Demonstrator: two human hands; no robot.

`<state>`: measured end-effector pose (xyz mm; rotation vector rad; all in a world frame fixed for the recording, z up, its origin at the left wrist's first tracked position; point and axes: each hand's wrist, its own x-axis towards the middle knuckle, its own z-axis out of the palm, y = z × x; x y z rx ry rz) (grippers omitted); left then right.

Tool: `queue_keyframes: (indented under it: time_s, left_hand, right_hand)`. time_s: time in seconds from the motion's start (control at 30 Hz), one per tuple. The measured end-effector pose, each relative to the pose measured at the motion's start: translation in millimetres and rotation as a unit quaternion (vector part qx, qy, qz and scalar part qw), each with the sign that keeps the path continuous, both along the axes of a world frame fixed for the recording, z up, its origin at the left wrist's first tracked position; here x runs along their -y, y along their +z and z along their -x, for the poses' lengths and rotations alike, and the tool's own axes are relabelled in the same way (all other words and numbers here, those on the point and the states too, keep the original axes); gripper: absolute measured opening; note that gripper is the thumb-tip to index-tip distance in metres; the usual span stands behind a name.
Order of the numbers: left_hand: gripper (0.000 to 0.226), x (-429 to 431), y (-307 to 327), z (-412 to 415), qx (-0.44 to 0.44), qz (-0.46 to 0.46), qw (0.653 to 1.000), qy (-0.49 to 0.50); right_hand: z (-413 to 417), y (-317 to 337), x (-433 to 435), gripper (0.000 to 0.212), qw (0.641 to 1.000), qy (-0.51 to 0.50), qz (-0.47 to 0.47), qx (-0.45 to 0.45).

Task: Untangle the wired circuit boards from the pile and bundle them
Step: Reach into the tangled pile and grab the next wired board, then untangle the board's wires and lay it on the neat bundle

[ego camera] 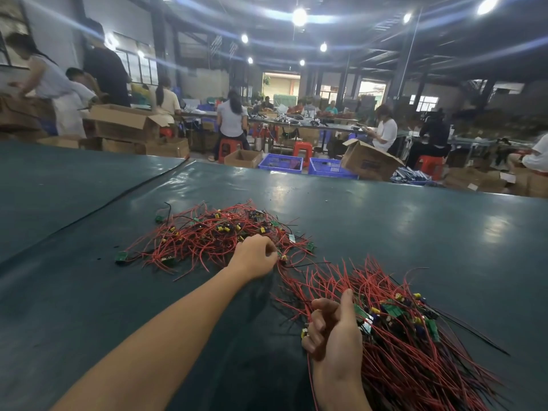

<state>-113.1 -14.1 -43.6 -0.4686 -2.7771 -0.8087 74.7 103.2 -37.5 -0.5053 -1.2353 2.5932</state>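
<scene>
Left hand (pixel 255 256) pinching a board (pixel 282 257) at the edge of the pile (pixel 207 232) | right hand (pixel 335 333) clutching the bundle (pixel 415 345) | wires (pixel 382 280) looking light, springy, snag-prone; gripping by the board seeming safest.

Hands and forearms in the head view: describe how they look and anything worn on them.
The left hand and right hand are bare: no gloves, watch or bracelet in view. The left forearm and right forearm are bare too, no sleeve showing up to the picture's edge. A ring cannot be ruled out.
</scene>
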Motion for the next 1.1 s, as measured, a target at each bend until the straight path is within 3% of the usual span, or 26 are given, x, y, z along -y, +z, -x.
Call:
queue_keyframes:
  time_s: [0.13, 0.3, 0.4, 0.57, 0.7, 0.8, 0.93, 1.1]
  left_hand:
    - [0.007, 12.5, -4.1, -17.7, -0.11, -0.193, 0.975, 0.0]
    - [0.012, 30.8, 16.1, -35.7, -0.217, -0.253, 0.943, -0.01]
    - [0.013, 35.9, 54.9, -43.7, -0.238, -0.323, 0.916, 0.002]
    - [0.013, 37.3, 109.5, -73.6, -0.188, -0.472, 0.86, -0.05]
    - [0.013, 35.2, 108.6, -102.4, -0.066, -0.596, 0.792, -0.116]
    - [0.015, 33.3, 87.3, -117.6, -0.006, -0.62, 0.775, -0.124]
    - [0.015, 32.4, 53.9, -130.9, 0.023, -0.627, 0.772, -0.097]
    - [0.018, 42.4, 38.4, -140.1, 0.072, -0.7, 0.707, -0.075]
  right_hand:
    - [-0.5, 0.9, 0.6, 0.059, 1.0, 0.006, -0.008, -0.004]
    - [-0.5, -0.3, 4.9, 0.057, 0.999, 0.005, -0.029, -0.013]
    - [-0.1, -0.9, 6.9, 0.053, 0.998, 0.016, -0.053, -0.012]
    - [-1.1, -1.4, 12.6, 0.051, 0.99, 0.05, -0.13, -0.003]
    - [-4.6, -0.1, 17.7, 0.052, 0.984, 0.099, -0.147, -0.01]
    - [-7.7, 1.2, 19.3, 0.057, 0.983, 0.101, -0.148, -0.027]
    - [-6.7, 2.3, 17.9, 0.048, 0.987, 0.059, -0.142, -0.043]
    - [-5.1, -0.5, 17.4, 0.041, 0.982, 0.079, -0.167, -0.027]
